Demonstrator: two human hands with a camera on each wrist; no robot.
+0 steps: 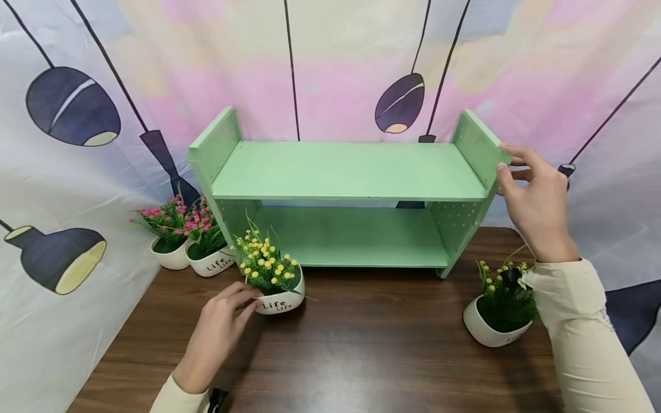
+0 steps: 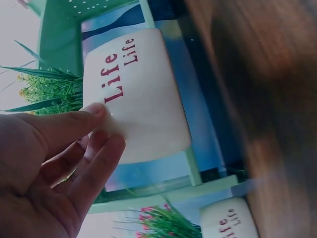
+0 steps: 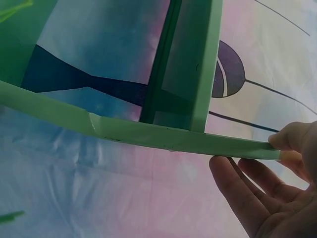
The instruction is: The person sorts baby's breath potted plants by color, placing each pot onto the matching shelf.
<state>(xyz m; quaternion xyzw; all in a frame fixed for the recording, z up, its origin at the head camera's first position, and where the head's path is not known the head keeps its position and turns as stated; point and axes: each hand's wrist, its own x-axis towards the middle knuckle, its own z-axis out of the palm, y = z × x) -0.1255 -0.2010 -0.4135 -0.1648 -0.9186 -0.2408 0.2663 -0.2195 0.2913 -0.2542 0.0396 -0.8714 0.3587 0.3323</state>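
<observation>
The left hand (image 1: 219,330) pinches a rounded white yellow-flowered pot (image 1: 283,303) near its rim while the right hand (image 1: 541,203) grips a green two-tier shelf (image 1: 346,171), seemingly for steadiness

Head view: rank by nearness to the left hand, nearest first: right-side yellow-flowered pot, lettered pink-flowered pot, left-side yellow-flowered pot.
1. Left-side yellow-flowered pot, held by the left hand.
2. Lettered pink-flowered pot, left of the shelf.
3. Right-side yellow-flowered pot, across the table.

Wht ylw-flwr pot (image 1: 283,297) L-front of grn shelf (image 1: 351,171)
</observation>
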